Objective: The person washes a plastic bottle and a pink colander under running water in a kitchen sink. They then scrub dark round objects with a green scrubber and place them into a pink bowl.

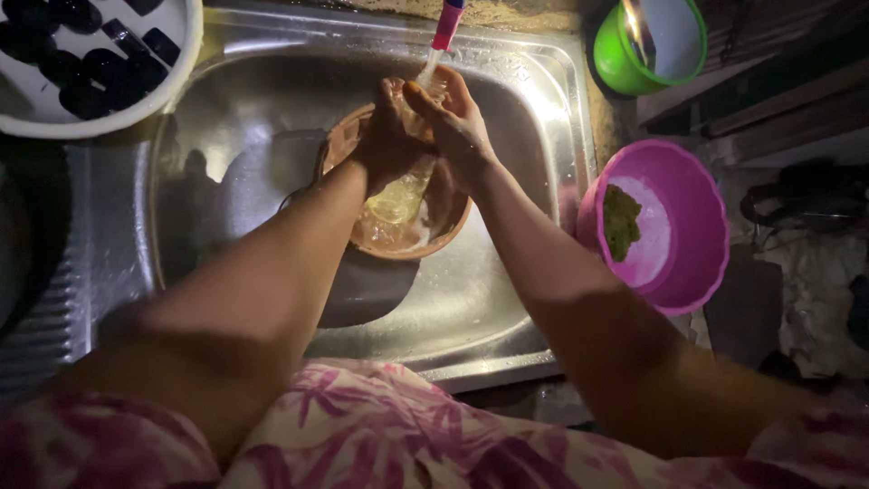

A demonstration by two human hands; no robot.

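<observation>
Head view shows your left hand (387,127) and right hand (453,122) cupped together around a clear, wet glass (401,195) under the tap (445,27), over a brown bowl (425,237) in the steel sink (507,299). Expect it to be slippery, rigid and breakable, so grip its wall, not the rim. It looks transparent, yellowish with water.

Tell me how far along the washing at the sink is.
Done: a white bowl of dark pieces sits beside the sink. In hand: left hand and right hand rub together under the tap over a brown bowl of water. Left: greenish stuff waits in the pink bowl.
</observation>
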